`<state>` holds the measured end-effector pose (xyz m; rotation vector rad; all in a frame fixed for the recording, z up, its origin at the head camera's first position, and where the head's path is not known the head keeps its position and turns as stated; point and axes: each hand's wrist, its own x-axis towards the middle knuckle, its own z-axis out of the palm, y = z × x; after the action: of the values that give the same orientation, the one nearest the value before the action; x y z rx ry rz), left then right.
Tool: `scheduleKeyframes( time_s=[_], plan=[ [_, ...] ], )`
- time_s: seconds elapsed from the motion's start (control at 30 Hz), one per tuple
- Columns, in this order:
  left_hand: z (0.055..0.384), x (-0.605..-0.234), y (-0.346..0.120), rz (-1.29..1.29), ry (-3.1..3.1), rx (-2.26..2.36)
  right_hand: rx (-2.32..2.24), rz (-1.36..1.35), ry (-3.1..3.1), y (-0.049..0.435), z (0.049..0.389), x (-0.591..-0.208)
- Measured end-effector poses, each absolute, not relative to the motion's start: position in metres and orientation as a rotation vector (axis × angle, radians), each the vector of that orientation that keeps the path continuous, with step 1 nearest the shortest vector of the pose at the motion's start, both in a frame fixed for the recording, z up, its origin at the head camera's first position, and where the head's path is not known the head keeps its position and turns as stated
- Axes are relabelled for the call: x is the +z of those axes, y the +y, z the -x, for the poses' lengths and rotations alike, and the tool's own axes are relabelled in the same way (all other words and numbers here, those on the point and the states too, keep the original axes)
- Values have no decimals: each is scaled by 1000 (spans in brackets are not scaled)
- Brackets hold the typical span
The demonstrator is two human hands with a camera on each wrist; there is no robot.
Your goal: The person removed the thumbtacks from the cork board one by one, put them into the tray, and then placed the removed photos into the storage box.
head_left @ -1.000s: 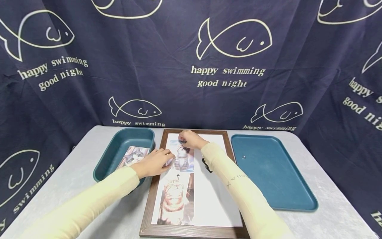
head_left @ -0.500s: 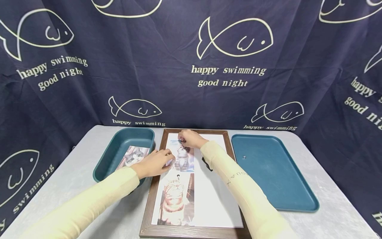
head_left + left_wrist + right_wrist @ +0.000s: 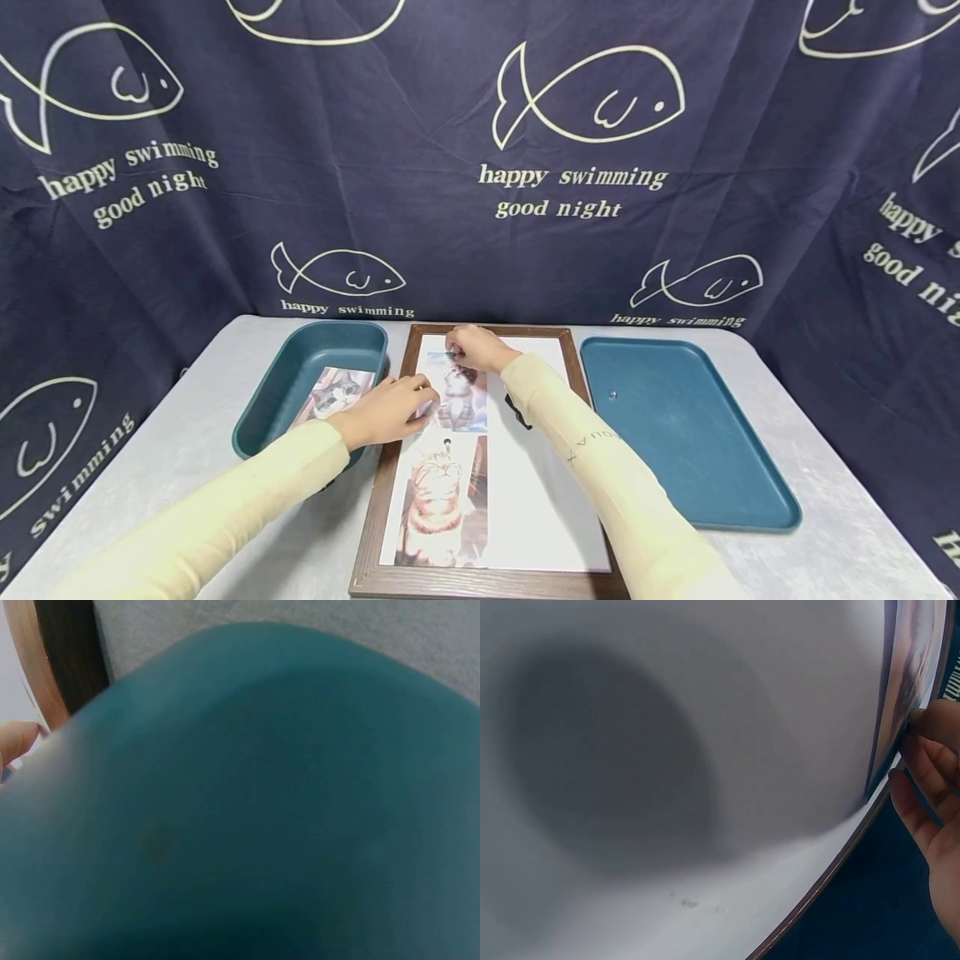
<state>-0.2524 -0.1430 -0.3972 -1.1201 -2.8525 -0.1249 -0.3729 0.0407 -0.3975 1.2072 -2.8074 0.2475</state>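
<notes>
A cat photo (image 3: 467, 407) lies on the upper left of a white board (image 3: 542, 508) with a brown frame. My right hand (image 3: 482, 348) pinches at its top edge, fingertips together on what looks like a pushpin, mostly hidden by them. The right wrist view shows the thumb and fingers of that right hand (image 3: 934, 769) at the photo's edge. My left hand (image 3: 392, 408) rests its fingers on the photo's left side. Below, a second cat photo (image 3: 437, 512) has a dark pin (image 3: 447, 444) at its top.
Left of the board stands a deep teal bin (image 3: 258, 408) with another cat photo (image 3: 339, 390) in it; it fills most of the left wrist view. On the right lies a flat teal tray (image 3: 690, 442) holding a small clear pushpin (image 3: 613, 395). A dark fish-print curtain (image 3: 450, 208) hangs behind.
Very little differs: both hands keep their places on the upper photo. The head view has shifted slightly.
</notes>
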Motion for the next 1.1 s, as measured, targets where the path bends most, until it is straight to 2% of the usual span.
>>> scheduleKeyframes(
  time_s=[0.67, 1.1],
  plan=[
    [252, -397, -143, 1108, -2857, -125, 274, -1159, -2861, 38, 372, -396],
    [253, -398, -143, 1104, -2862, -121, 215, -1219, -2822, 39, 376, -397]
  ],
)
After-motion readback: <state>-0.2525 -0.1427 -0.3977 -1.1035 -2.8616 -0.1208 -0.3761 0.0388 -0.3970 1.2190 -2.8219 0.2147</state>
